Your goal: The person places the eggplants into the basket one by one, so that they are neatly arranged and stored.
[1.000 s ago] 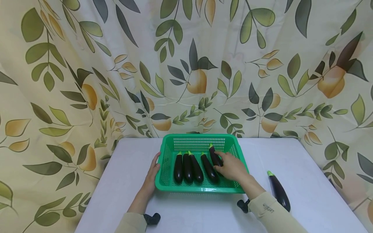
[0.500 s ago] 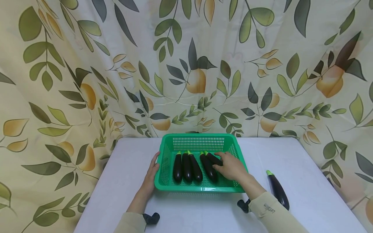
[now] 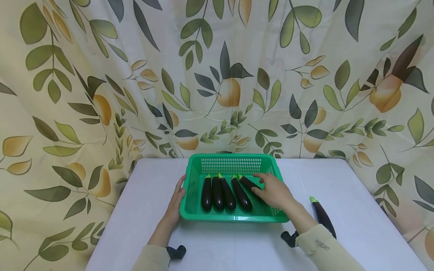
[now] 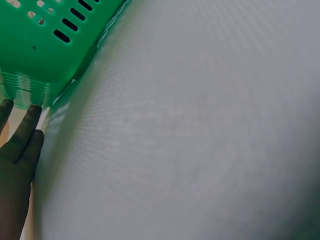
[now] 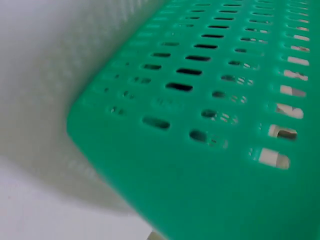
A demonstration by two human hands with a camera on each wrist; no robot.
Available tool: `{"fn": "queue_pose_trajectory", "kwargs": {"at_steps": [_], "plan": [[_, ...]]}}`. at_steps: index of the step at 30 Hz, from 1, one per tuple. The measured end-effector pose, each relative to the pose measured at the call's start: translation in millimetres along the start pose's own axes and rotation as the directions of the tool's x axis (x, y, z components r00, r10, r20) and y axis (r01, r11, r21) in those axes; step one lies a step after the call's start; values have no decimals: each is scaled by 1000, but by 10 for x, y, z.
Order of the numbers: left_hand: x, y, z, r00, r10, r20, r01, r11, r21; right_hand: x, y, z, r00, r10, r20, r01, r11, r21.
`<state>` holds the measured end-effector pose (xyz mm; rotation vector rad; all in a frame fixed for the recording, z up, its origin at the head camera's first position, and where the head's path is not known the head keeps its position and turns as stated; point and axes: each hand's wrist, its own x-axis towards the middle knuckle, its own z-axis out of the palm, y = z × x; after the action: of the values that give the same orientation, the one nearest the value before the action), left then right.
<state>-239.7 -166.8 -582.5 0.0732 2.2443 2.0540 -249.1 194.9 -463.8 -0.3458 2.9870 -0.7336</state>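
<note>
A green plastic basket (image 3: 234, 217) holds several dark purple eggplants with green stem ends. My left hand (image 3: 173, 205) rests along the basket's left side, fingers extended; in the left wrist view its fingertips (image 4: 34, 111) are at the basket wall. Inside the basket's right part, my right hand (image 3: 274, 191) is spread over the rightmost eggplant (image 3: 248, 182), thumb and index finger apart. That eggplant lies slanted, its lower end hidden beneath the hand. Left of it lies another slanted eggplant (image 3: 241, 194). The right wrist view shows only the basket's perforated outer wall (image 5: 190, 110).
One more eggplant (image 3: 323, 216) lies on the white-covered table (image 3: 217, 248) right of the basket, partly behind the right forearm. A leaf-and-fruit patterned curtain (image 3: 217, 128) hangs behind the table.
The rightmost eggplant was lowered to a slant beside its neighbour, and my right hand then loosened and shifted slightly right. My left hand stayed at the basket's side.
</note>
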Motion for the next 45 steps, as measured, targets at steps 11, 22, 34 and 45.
{"fn": "queue_pose_trajectory", "kwargs": {"at_steps": [11,22,34,45], "plan": [[1,-21,-15,1000,-6,-4,6,1000,-8,-69,91,-115,1000,-5,-23,7,996,90],[-17,-68,0,1000,-6,-8,6,1000,1,-297,295,-372,990,-8,-138,23,994,107],[-13,-29,4,1000,7,-18,-7,1000,9,-514,650,-523,977,138,-161,-138,990,16],[12,-16,-13,1000,5,-13,-5,1000,11,-682,977,-479,957,193,-217,-205,978,-37]]}}
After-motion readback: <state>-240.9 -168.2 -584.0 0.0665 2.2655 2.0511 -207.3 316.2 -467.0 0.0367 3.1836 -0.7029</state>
